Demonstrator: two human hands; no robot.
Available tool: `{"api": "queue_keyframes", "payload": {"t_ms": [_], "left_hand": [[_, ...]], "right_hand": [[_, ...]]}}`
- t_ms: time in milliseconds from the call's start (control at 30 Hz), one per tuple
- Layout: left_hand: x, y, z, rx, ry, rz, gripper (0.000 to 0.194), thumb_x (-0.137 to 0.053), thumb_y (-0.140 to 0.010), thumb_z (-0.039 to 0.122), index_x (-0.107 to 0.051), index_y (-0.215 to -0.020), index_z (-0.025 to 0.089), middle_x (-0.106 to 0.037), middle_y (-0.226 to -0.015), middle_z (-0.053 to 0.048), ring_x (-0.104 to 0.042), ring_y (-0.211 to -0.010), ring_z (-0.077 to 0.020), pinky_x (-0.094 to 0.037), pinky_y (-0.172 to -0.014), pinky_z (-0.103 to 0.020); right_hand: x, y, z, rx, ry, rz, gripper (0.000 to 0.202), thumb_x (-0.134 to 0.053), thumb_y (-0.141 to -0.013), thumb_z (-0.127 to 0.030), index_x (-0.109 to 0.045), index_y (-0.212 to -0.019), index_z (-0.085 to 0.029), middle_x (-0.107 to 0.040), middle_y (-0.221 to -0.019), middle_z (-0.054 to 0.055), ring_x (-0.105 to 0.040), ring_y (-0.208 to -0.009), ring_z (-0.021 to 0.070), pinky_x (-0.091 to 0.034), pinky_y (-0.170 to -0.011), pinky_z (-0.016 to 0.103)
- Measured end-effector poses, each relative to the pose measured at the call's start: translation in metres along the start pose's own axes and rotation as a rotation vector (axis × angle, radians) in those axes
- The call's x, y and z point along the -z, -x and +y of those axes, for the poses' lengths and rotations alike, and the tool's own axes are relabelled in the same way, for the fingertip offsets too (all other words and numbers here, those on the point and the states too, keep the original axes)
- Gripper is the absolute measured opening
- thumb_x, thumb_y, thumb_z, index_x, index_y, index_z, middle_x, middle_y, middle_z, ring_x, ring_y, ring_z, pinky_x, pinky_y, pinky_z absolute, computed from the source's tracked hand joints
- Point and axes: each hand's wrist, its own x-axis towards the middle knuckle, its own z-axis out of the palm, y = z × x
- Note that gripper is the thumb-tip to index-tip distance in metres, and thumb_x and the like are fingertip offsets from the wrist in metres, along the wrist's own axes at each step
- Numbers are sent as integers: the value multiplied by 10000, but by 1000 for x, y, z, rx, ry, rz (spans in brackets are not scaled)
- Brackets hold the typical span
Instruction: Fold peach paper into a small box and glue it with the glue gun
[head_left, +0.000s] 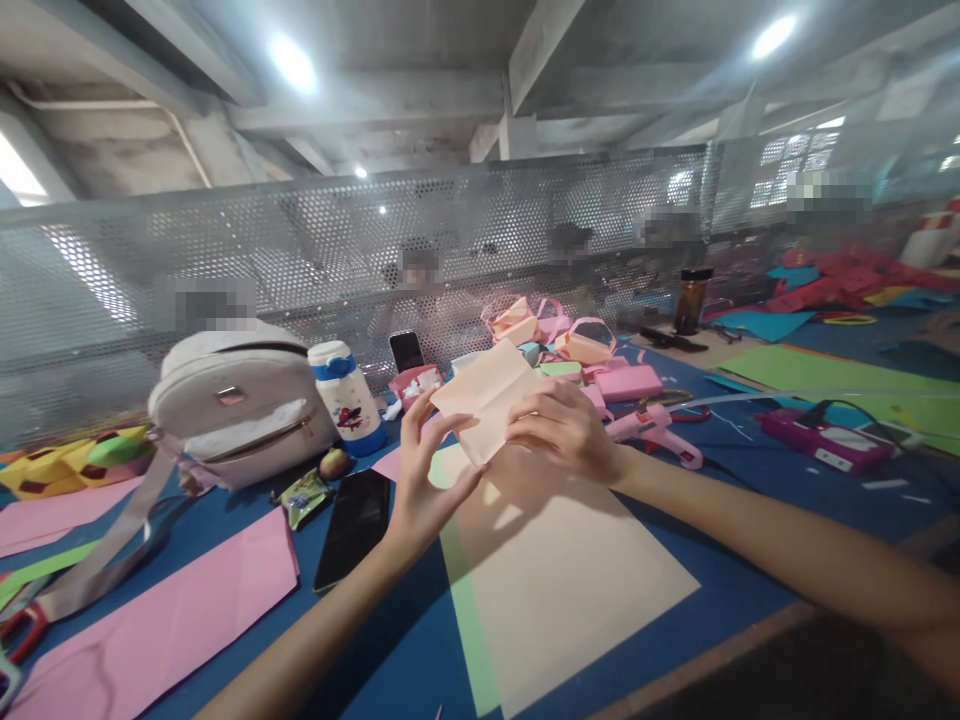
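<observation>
A perforated grey panel (300, 250) stands behind the blue table (405, 640). From left to right, I register a pink sheet (180, 610), then a black phone (352, 525). The left hand (420, 490) is half open, thumb and fingers at the edge of the creased peach paper (487, 395), which is raised above the large peach sheet (577, 590). Creasing is present; I judge shaping incomplete, the panels being unclosed. The right hand (562, 430) pinches its right side, fingers curled. The glue gun (660, 435) lies apart, unheld.
</observation>
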Motion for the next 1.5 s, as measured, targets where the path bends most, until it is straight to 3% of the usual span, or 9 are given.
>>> {"api": "queue_keyframes", "payload": {"t_ms": [167,600,833,1067,1300,1500], "left_hand": [[0,1,1,-2,2,-6,365,-728,-837,302,-605,-1180,285,-364,-1478,-98,-344,-1431,-328,-336,-1157,-576],[2,-1,-2,4,7,9,354,-714,-843,282,-606,-1181,272,-380,-1453,-102,-360,-1423,-322,-329,-1166,-563],[2,-1,-4,31,-8,32,366,-723,-834,284,-602,-1180,276,-390,-1447,-104,-347,-1426,-336,-323,-1162,-577],[2,-1,-2,15,0,13,371,-723,-833,278,-602,-1184,282,-383,-1455,-99,-338,-1432,-336,-324,-1165,-573],[1,-1,-3,16,5,41,377,-724,-825,252,-603,-1181,281,-387,-1457,-93,-353,-1420,-330,-320,-1167,-573],[1,0,-2,12,-9,28,363,-719,-838,304,-597,-1179,279,-386,-1454,-100,-364,-1418,-325,-343,-1159,-556]], "right_hand": [[1,-1,-3,-27,13,-48,92,-605,-963,-213,-684,-918,-231,-751,-962,13,-561,-869,204,-405,-781,367],[2,-2,4,-45,-24,-6,119,-587,-974,-207,-665,-887,-227,-741,-919,21,-572,-874,202,-401,-769,356],[0,-3,4,-188,-228,50,119,-623,-954,-272,-674,-864,-213,-695,-878,41,-584,-869,205,-429,-823,363],[-1,-2,1,-162,-212,50,104,-651,-935,-265,-713,-858,-234,-708,-875,39,-589,-854,207,-436,-794,360],[4,-10,-7,-300,-271,121,153,-630,-948,-277,-677,-818,-212,-685,-802,34,-589,-796,206,-428,-803,372],[3,-6,-10,-215,-178,70,127,-657,-933,-297,-732,-851,-236,-720,-860,35,-591,-864,212,-417,-815,368]]}}
